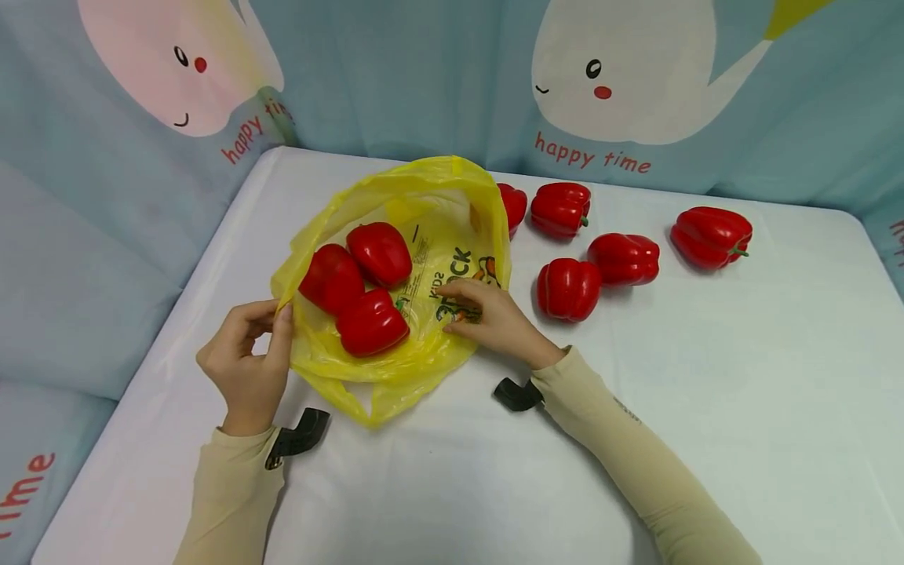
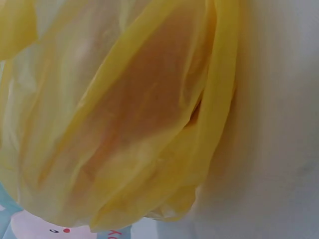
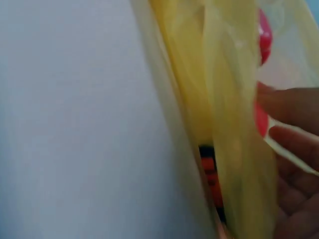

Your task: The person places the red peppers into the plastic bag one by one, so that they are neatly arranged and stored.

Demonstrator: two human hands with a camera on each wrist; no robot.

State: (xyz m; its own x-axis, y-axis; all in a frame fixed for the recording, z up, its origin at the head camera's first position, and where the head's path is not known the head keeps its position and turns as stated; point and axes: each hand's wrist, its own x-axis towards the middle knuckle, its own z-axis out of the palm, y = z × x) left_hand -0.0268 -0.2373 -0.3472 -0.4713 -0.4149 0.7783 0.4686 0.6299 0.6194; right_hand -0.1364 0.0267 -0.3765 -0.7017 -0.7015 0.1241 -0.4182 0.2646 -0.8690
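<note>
A yellow plastic bag [image 1: 424,365] lies with its mouth spread wide. Inside, on its left side, three red bell peppers [image 1: 372,322] rest against each other. My left hand [image 1: 250,361] pinches the left rim of the bag between thumb and fingers. My right hand [image 1: 497,318] reaches over the bag's right side, thumb and fingers apart with nothing between them. In the right wrist view its fingers [image 3: 291,107] show beside the bag's wall [image 3: 234,99]. The left wrist view is mostly filled by the bag's folds [image 2: 124,124].
Several more red bell peppers lie on the white table [image 1: 706,408] to the bag's right: a close pair [image 1: 568,289], one behind [image 1: 561,209], another farther right [image 1: 711,237]. One pepper [image 1: 513,205] is partly hidden by the bag. A printed curtain [image 1: 438,86] hangs behind.
</note>
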